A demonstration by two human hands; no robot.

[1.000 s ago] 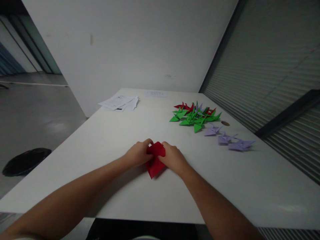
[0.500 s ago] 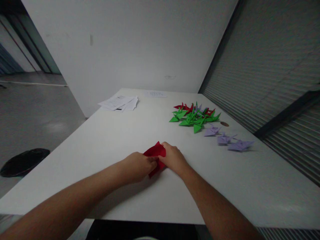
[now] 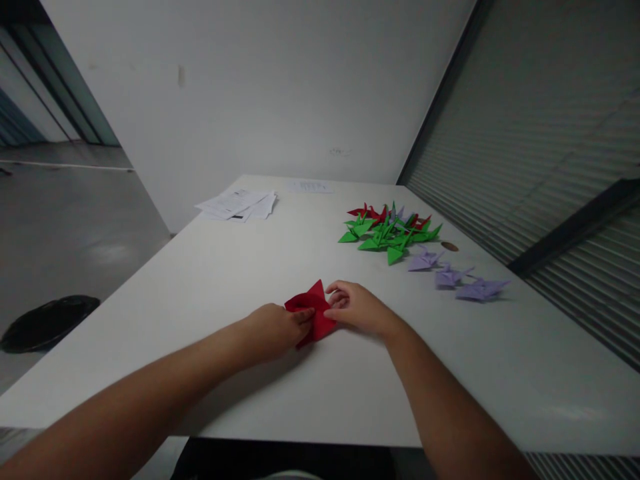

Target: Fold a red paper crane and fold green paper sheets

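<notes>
A red folded origami paper (image 3: 314, 315) lies on the white table (image 3: 200, 280), partly under my left hand (image 3: 273, 331). That hand's fingers rest across its left side and pinch it against the tabletop. My right hand (image 3: 356, 308) sits just to the right, with curled fingers at the paper's edge, holding nothing. Farther off stands a heap of green and red origami cranes (image 3: 385, 237). Three lilac origami cranes (image 3: 453, 277) line up to its right.
Loose printed papers (image 3: 237, 205) and a single sheet (image 3: 311, 187) lie at the table's far end. A small brown disc (image 3: 449, 246) sits beside the cranes. Window blinds (image 3: 525, 133) run along the right side. A black round object (image 3: 47, 323) lies on the floor left.
My right hand has drawn back to the right off the red paper, its fingers now apart from the top. The left hand stays on the paper, which now shows more of its pointed upper corner.
</notes>
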